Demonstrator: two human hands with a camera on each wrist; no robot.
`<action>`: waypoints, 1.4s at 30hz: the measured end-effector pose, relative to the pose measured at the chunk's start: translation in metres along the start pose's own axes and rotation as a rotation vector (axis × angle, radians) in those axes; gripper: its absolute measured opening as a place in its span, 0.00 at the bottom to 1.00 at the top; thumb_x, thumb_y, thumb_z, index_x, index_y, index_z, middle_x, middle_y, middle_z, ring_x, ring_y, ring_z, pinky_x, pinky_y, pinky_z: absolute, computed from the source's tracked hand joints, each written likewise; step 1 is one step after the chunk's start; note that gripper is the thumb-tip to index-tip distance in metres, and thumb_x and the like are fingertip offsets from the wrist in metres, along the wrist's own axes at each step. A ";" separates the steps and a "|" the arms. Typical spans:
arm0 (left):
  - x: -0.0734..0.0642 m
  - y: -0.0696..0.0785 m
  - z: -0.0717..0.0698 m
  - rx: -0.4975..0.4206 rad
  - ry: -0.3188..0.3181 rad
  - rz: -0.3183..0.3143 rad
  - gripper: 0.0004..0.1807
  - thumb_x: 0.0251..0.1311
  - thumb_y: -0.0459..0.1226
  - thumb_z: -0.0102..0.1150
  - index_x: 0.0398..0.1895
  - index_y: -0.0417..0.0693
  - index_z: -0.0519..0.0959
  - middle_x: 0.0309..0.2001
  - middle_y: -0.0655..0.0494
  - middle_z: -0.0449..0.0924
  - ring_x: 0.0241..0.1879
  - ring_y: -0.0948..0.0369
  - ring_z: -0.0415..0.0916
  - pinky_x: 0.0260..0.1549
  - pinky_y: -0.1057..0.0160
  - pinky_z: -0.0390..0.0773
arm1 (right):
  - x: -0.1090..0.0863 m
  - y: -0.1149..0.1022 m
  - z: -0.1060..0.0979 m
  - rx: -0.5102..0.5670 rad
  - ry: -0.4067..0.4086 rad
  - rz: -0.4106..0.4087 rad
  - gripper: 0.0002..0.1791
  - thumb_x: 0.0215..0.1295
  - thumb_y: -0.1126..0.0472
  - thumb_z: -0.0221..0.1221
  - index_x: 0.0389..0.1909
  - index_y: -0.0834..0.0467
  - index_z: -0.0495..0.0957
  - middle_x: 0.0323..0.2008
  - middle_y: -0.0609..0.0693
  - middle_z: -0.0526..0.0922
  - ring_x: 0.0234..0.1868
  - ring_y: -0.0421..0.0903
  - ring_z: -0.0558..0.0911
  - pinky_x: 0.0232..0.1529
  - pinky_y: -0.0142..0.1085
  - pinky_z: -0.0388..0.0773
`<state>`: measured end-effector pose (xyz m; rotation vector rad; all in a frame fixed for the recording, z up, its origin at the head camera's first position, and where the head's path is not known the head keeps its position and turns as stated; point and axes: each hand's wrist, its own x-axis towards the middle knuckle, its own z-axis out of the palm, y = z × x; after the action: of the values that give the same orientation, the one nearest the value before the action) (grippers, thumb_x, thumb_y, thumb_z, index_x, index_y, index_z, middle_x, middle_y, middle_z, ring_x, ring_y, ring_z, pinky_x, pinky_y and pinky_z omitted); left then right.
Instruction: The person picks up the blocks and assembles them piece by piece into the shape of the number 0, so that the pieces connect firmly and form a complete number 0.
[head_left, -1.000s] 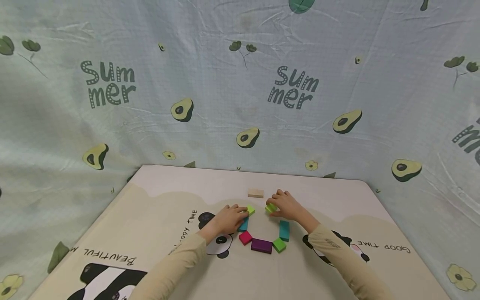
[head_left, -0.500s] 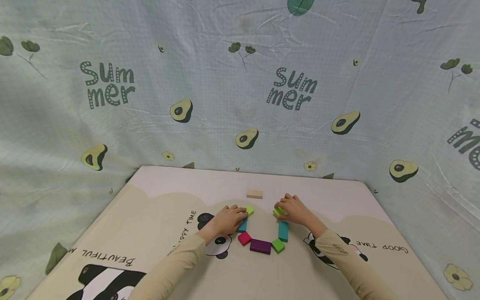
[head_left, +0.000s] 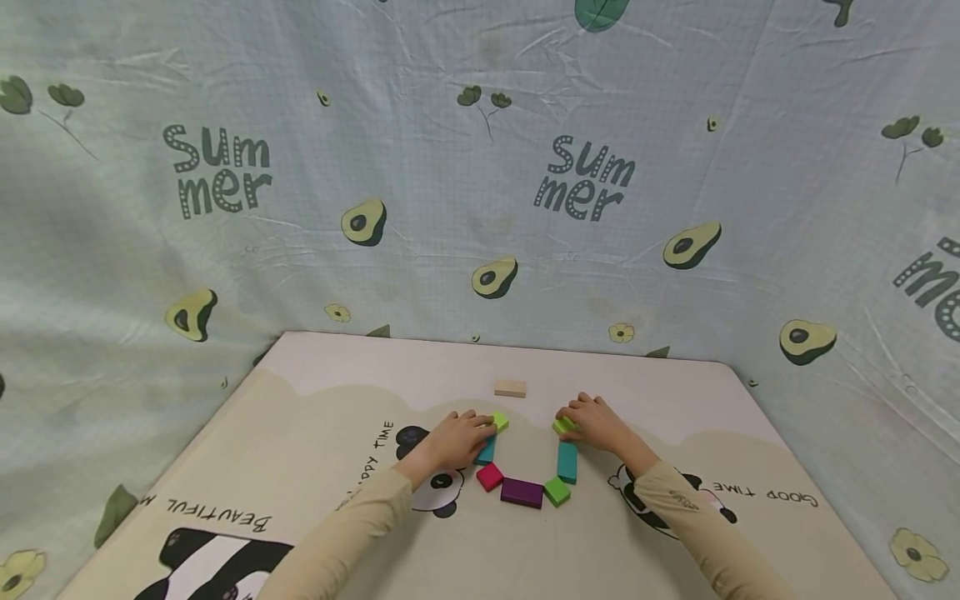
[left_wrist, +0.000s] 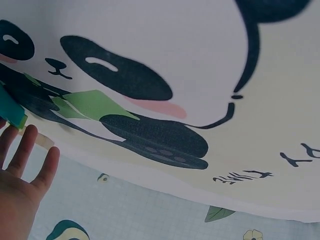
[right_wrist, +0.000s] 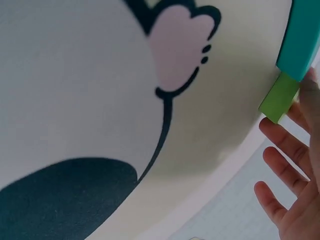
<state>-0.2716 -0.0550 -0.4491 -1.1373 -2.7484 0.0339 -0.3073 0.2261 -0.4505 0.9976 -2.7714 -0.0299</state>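
A row of coloured blocks forms a U on the table. At its left end, my left hand (head_left: 456, 440) has its fingertips and thumb at a lime green block (head_left: 500, 422), beside a teal block (head_left: 485, 451) partly covered by the hand. My right hand (head_left: 597, 427) pinches another lime green block (head_left: 564, 426) just beyond the right teal block (head_left: 567, 462). In the right wrist view, that green block (right_wrist: 278, 99) meets the end of the teal one (right_wrist: 300, 40), while the other fingers spread free. A red block (head_left: 490, 477), a purple block (head_left: 522, 492) and a green block (head_left: 557, 491) make the near side.
A plain wooden block (head_left: 510, 388) lies alone beyond the U. The table (head_left: 322, 367) has a printed panda cover. Behind it hangs a patterned cloth (head_left: 420, 167) with avocados and lettering.
My right hand has shifted right and slightly nearer, bringing its lime green block to the far end of the right teal block. My left hand has stayed in place.
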 end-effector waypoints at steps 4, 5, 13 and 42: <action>0.000 0.000 0.000 -0.003 -0.005 -0.003 0.17 0.62 0.41 0.46 0.54 0.52 0.72 0.57 0.55 0.71 0.52 0.58 0.70 0.44 0.53 0.72 | -0.002 0.000 -0.001 0.051 -0.005 0.019 0.11 0.57 0.54 0.57 0.40 0.52 0.79 0.30 0.47 0.80 0.33 0.44 0.70 0.32 0.38 0.64; 0.000 0.000 0.000 -0.004 -0.004 -0.003 0.17 0.62 0.41 0.46 0.54 0.52 0.72 0.57 0.55 0.71 0.52 0.57 0.70 0.44 0.53 0.72 | -0.002 0.000 -0.001 0.060 -0.008 0.023 0.10 0.57 0.56 0.57 0.40 0.52 0.79 0.31 0.47 0.80 0.33 0.44 0.70 0.32 0.38 0.64; 0.000 -0.002 0.001 -0.009 0.002 0.002 0.18 0.62 0.41 0.47 0.55 0.51 0.71 0.57 0.54 0.71 0.52 0.57 0.70 0.45 0.52 0.72 | -0.005 -0.001 -0.002 0.077 -0.021 0.023 0.11 0.58 0.56 0.57 0.41 0.52 0.79 0.31 0.46 0.80 0.33 0.43 0.69 0.32 0.37 0.64; -0.001 -0.001 0.003 0.000 -0.006 -0.006 0.18 0.63 0.41 0.45 0.56 0.52 0.71 0.57 0.56 0.70 0.52 0.58 0.70 0.45 0.53 0.72 | -0.007 -0.005 -0.001 0.122 0.010 -0.005 0.10 0.56 0.54 0.57 0.38 0.50 0.80 0.32 0.43 0.80 0.33 0.40 0.68 0.31 0.32 0.58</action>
<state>-0.2722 -0.0563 -0.4523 -1.1304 -2.7574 0.0373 -0.2991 0.2269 -0.4509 1.0293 -2.7904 0.1443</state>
